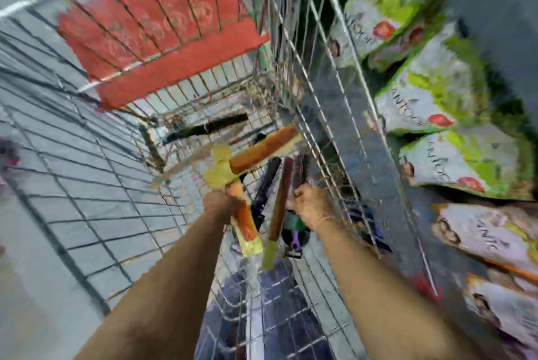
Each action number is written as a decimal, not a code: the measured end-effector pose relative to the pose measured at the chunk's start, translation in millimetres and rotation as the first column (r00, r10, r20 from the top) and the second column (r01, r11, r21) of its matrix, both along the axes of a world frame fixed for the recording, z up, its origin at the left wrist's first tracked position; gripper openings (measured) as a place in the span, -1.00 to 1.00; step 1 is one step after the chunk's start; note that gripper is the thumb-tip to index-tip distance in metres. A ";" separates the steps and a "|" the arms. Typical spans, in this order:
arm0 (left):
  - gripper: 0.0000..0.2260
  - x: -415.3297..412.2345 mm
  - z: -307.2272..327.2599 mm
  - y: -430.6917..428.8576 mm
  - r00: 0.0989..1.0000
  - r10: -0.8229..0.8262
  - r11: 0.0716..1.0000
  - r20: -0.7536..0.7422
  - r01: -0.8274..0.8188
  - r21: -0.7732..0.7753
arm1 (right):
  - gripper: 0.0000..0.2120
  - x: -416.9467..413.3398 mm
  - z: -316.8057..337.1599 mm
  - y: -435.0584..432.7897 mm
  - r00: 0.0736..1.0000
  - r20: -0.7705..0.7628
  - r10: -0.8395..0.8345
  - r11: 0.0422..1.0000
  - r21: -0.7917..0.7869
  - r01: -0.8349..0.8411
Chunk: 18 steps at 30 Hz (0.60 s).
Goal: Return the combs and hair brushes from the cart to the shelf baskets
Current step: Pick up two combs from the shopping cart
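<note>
The frame is blurred. Both my arms reach down into a wire shopping cart. My left hand is shut on packaged orange combs with yellow card tags; one comb sticks up to the right and another points back toward me. My right hand is closed over a dark brush-like item near the cart's right wall. A brown comb and a dark comb lie between my hands. A long black brush lies further away on the cart floor.
A red plastic child-seat flap folds across the far end of the cart. To the right of the cart, green and white packets are stacked on a shelf or display. Grey tiled floor shows on the left.
</note>
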<state>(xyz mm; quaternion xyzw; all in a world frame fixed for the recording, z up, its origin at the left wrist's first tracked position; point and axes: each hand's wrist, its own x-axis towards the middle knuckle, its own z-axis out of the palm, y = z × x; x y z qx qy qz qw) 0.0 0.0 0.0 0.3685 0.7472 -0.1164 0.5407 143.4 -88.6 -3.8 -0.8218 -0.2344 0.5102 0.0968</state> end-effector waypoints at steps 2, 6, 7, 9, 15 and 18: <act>-0.74 4.5 -8.6 -9.4 0.994 0.018 0.995 -0.107 -0.008 0.096 | -0.86 -9.1 -10.5 0.7 0.996 0.093 -0.015 1.000 0.018 0.013; -0.51 2.9 -22.6 -21.2 0.978 0.076 0.979 -0.192 -0.037 0.201 | -0.42 -37.5 -16.9 3.2 0.967 0.192 0.171 0.985 -0.015 -0.171; -0.51 0.4 -25.7 -20.8 0.981 0.099 0.974 -0.165 -0.062 0.219 | -0.33 -40.3 -18.8 5.4 0.948 0.228 0.222 0.975 -0.056 -0.215; -0.50 -9.4 -30.1 -20.9 0.986 0.139 0.963 -0.094 -0.112 0.246 | -0.28 -47.4 -20.4 8.4 0.921 0.274 0.278 0.960 -0.116 -0.256; -0.55 -29.0 -36.6 -14.6 0.974 0.228 0.961 0.011 -0.227 0.156 | -0.29 -62.7 -28.6 3.6 0.957 0.282 0.065 0.993 -0.112 -0.035; -0.51 -32.1 -34.3 -13.9 0.980 0.197 0.973 0.032 -0.200 0.112 | -0.32 -68.4 -29.8 2.2 0.934 0.343 0.098 0.989 -0.136 -0.053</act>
